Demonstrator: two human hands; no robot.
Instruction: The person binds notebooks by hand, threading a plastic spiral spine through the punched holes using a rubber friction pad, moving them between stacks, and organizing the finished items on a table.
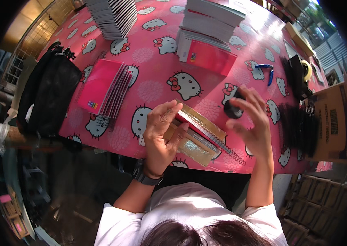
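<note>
Near the table's front edge, a red notebook (196, 126) stands on edge between the pieces of a wooden holder (203, 116). My left hand (162, 125) is closed on the notebook's left end, thumb on the near side and fingers on the far side. A loose spiral coil (235, 155) runs along the notebook's edge and sticks out past its right end. To the right, my right hand (254, 119) has its fingers and thumb apart. Just beyond them is a black rounded object (232, 110), partly behind the fingers; whether they touch it I cannot tell.
Coil-bound pink notebooks (99, 88) lie at left beside a black bag (52, 92). A stack of notebooks (208, 43) and a stack of paper blocks (114, 18) stand at the back. Blue-handled pliers (269, 74), a tape dispenser (298, 76), black coils (298, 127) and a cardboard box (332, 123) are at right.
</note>
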